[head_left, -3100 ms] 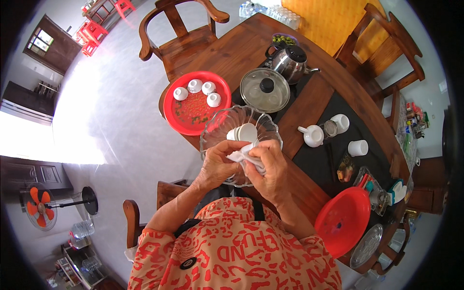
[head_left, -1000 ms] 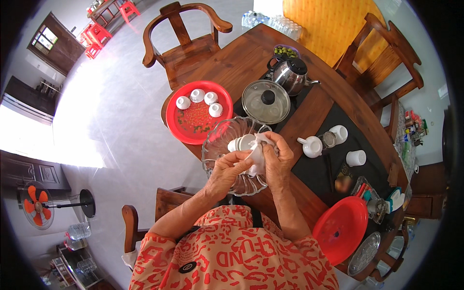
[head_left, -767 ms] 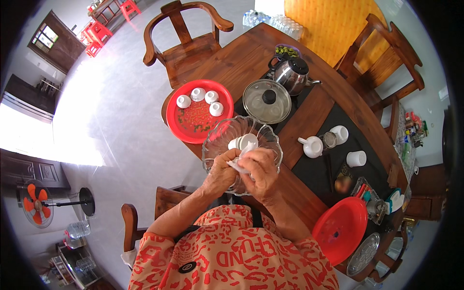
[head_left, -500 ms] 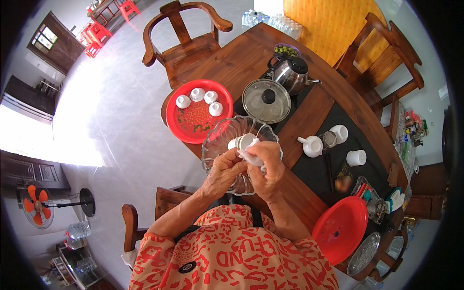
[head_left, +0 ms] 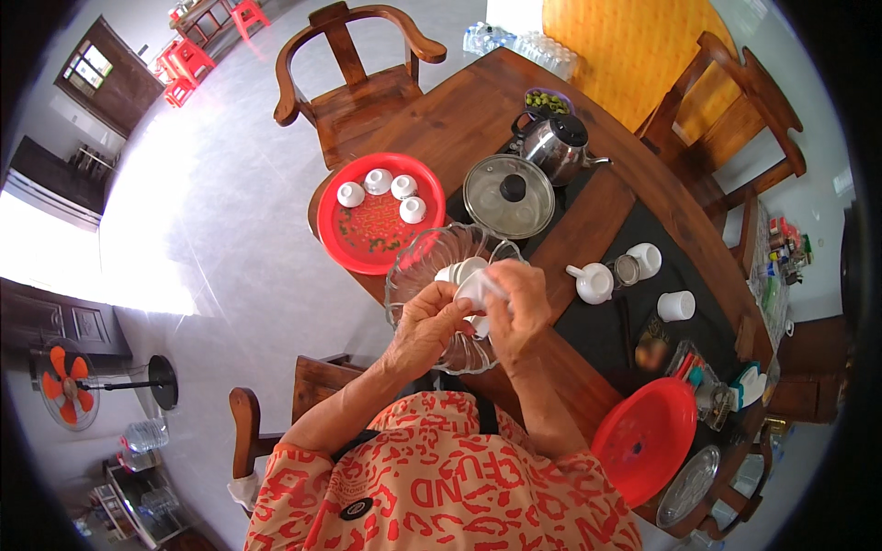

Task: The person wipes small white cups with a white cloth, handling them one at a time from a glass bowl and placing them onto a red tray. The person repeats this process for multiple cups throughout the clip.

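My left hand [head_left: 427, 320] is closed on a small white cup [head_left: 469, 292], gripping it at the rim. A white cloth or tissue [head_left: 493, 286] is pinched in my right hand [head_left: 520, 308] against the cup; motion blurs those fingers a little. Both hands are over a scalloped clear glass bowl [head_left: 401, 275], in which more white cups [head_left: 470, 265] lie, partly hidden by my fingers. Beyond it to the left, several small white cups [head_left: 412, 210] stand upside down on a round red tray [head_left: 333, 241] with a printed bottom.
A lidded glass-topped pot [head_left: 496, 197] and a steel kettle [head_left: 556, 147] stand behind the bowl. A white teapot [head_left: 594, 283], a strainer [head_left: 626, 269] and white cups [head_left: 676, 306] sit right on a dark runner. A red basin [head_left: 648, 432] is at the near right; wooden chairs [head_left: 367, 87] surround the table.
My right hand with the cloth has lifted and shifted slightly right, and more of the white cup in my left hand now shows.
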